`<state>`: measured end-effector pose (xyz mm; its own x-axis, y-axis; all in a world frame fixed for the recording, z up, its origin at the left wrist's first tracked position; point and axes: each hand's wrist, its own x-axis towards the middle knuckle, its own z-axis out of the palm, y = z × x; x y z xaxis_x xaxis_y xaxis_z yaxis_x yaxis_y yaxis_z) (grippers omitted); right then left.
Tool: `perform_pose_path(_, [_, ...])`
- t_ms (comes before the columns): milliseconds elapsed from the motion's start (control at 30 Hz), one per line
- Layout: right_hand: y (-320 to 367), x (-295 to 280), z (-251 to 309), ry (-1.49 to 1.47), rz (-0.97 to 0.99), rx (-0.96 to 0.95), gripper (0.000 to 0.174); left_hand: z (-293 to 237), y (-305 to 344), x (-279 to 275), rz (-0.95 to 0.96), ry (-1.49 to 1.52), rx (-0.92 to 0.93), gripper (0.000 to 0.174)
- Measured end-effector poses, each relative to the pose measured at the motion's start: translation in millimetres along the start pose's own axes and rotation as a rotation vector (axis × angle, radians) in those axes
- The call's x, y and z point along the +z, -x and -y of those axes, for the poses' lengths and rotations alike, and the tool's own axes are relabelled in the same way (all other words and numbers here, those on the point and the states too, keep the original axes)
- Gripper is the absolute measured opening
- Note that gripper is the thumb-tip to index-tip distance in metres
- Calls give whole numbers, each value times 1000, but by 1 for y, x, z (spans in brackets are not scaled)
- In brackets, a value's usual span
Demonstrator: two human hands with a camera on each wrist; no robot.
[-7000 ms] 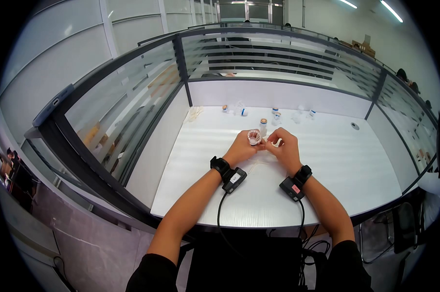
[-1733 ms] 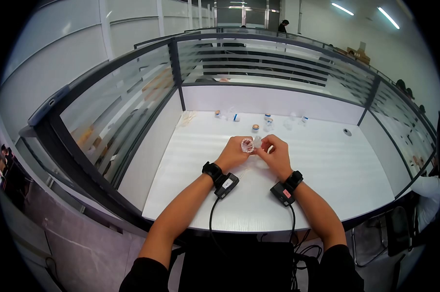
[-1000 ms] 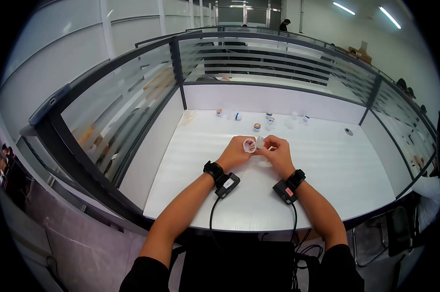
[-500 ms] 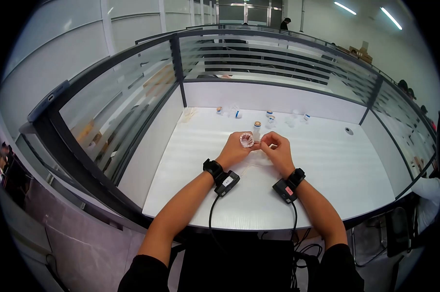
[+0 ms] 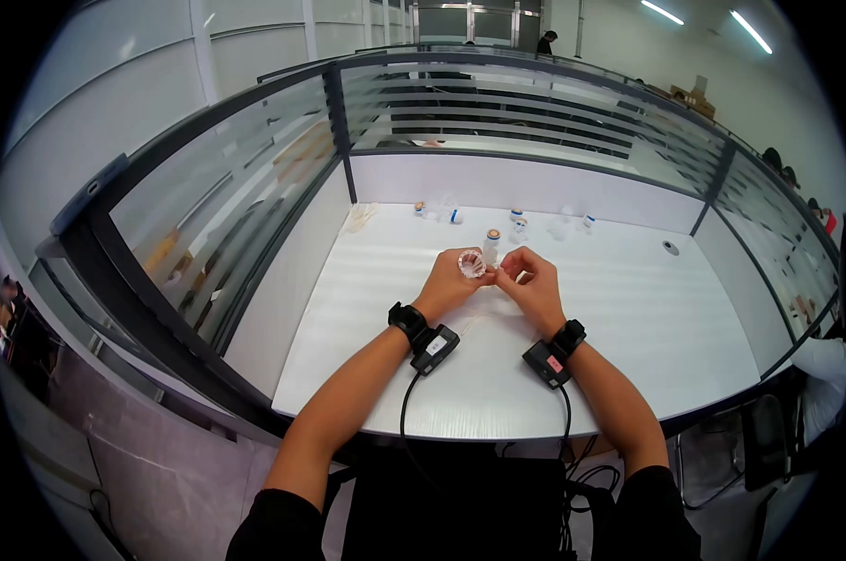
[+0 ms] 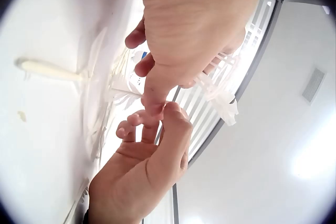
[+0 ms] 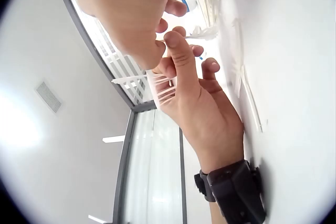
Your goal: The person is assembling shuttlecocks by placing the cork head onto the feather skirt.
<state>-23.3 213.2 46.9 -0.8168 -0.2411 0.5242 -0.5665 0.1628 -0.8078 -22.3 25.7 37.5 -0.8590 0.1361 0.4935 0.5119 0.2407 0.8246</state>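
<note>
My left hand (image 5: pixel 446 283) holds what looks like a feather shuttlecock (image 5: pixel 471 265), its round open mouth tilted up towards the head camera. White quills of its skirt (image 7: pixel 164 88) show beside the left fingers in the right wrist view. My right hand (image 5: pixel 537 285) meets the left at the fingertips, pinching a thin shaft with a white feather (image 7: pixel 209 34) at its far end. The left thumb tip lies against that shaft. Just beyond the hands, a shuttlecock (image 5: pixel 493 237) stands with its tan cork up. Fingers hide the cork of the held one.
Several shuttlecocks, one a blue-banded one (image 5: pixel 456 217), lie along the back of the white table (image 5: pixel 647 318). Pale loose strands (image 5: pixel 361 217) lie in the back left corner. Close under the hands lies a cream stalk (image 6: pixel 52 69). Low partition walls (image 5: pixel 535 178) enclose the table.
Earlier, a white translucent piece stood up between the fingertips; now it is lower and mostly hidden. The standing shuttlecock shows more of its body. My left hand keeps its hold.
</note>
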Motion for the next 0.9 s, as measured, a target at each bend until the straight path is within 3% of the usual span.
perform_pose_path(467, [0, 2, -4, 17, -15, -2, 20, -2, 2, 0, 14, -6, -11, 23])
perform_pose_path(833, [2, 3, 3, 34, -6, 1, 16, -5, 3, -2, 13, -58, 59, 32])
perform_pose_path(900, [1, 3, -1, 34, -5, -6, 16, -1, 1, -4, 45, -120, 14, 24])
